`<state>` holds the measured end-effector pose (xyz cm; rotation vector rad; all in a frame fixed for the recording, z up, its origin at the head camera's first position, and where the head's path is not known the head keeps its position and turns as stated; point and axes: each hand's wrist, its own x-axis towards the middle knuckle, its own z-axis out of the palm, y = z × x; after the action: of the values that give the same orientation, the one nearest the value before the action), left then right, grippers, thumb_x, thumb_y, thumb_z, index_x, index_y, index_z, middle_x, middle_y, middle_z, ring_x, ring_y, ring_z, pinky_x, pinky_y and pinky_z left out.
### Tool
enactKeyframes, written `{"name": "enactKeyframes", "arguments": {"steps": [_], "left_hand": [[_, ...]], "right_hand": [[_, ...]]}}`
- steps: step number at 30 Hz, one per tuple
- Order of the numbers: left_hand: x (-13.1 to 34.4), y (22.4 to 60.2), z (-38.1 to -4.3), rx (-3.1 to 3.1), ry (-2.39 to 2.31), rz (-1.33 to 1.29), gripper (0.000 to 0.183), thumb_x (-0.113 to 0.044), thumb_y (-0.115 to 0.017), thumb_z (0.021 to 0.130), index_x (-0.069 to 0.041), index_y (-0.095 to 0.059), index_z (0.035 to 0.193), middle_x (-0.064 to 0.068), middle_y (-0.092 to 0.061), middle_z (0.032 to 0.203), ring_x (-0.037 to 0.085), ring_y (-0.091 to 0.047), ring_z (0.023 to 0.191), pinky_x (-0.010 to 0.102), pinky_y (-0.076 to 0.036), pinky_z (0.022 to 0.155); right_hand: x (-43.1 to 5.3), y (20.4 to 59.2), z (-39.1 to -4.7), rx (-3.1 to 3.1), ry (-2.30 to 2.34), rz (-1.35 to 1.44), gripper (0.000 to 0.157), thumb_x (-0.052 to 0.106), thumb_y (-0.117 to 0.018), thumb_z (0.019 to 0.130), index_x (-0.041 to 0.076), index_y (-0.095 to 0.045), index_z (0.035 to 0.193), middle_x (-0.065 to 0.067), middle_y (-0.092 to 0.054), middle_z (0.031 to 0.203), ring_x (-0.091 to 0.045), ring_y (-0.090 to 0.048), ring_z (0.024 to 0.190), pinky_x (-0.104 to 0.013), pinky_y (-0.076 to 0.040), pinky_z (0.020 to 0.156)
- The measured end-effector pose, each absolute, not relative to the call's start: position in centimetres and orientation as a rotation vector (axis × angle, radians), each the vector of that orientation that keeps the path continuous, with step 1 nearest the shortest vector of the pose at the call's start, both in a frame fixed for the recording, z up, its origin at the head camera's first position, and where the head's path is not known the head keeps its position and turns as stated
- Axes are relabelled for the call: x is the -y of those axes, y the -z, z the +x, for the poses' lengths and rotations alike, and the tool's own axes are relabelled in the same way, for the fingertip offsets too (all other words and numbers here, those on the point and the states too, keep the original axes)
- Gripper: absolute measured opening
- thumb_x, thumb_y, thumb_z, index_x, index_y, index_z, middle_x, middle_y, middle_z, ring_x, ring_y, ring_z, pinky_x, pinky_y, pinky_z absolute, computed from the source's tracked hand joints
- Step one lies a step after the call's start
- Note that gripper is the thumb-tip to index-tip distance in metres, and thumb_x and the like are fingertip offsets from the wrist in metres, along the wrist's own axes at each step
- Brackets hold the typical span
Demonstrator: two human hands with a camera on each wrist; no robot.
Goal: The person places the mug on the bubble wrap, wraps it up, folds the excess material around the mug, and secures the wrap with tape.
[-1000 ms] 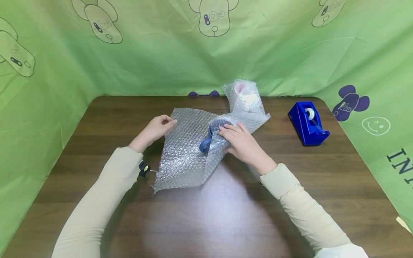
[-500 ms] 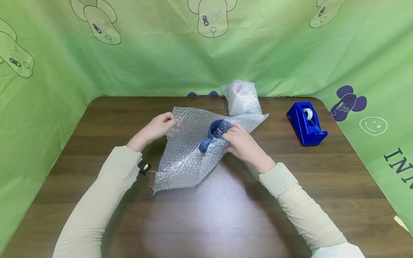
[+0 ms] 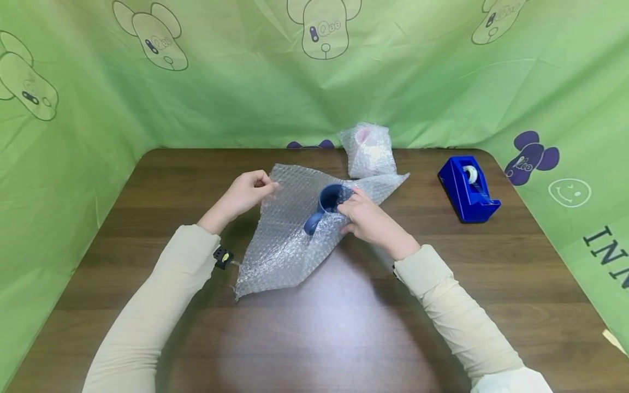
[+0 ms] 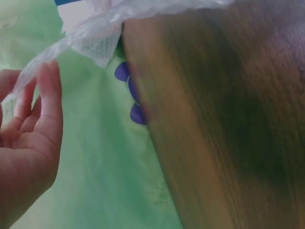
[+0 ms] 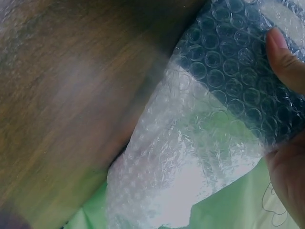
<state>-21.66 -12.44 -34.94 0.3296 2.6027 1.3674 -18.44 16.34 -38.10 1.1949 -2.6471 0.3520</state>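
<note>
A blue mug [image 3: 324, 204] stands on a sheet of bubble wrap [image 3: 282, 229], its handle pointing to the lower left. My right hand [image 3: 372, 221] grips the mug's right side through the wrap, with fingertips at the rim tucking the film into the opening. In the right wrist view, the thumb [image 5: 286, 62] lies on bubble wrap over the dark mug wall [image 5: 224, 67]. The sheet's upper left edge is pinched by my left hand [image 3: 245, 194]. That raised edge of the wrap [image 4: 95, 26] runs between thumb and fingers in the left wrist view.
Behind the sheet, at the table's back edge, stands a bubble-wrapped bundle [image 3: 372, 153] with something pink inside. To the right is a blue tape dispenser [image 3: 464, 194] with a roll. Green printed cloth [image 3: 236, 93] encloses the wooden table [image 3: 314, 338] on the back and sides.
The wrap that covered the mug's opening now goes down into it, with the right fingers at the rim. The left hand has shifted slightly right, drawing the sheet's edge with it.
</note>
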Motion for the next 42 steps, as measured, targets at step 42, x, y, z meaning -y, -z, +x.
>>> {"name": "enactKeyframes", "arguments": {"steps": [42], "left_hand": [[3.4, 35.9, -20.4, -2.574, -1.295, 0.659, 0.044, -0.017, -0.074, 0.084, -0.006, -0.055, 0.122, 0.012, -0.059, 0.126, 0.028, -0.053, 0.117, 0.04, -0.045, 0.101]], "right_hand": [[-15.9, 37.4, -17.5, 2.743, -0.372, 1.198, 0.024, 0.009, -0.082, 0.068, 0.007, -0.058, 0.073, 0.001, -0.056, 0.061, -0.023, -0.056, 0.081, -0.053, -0.025, 0.115]]}}
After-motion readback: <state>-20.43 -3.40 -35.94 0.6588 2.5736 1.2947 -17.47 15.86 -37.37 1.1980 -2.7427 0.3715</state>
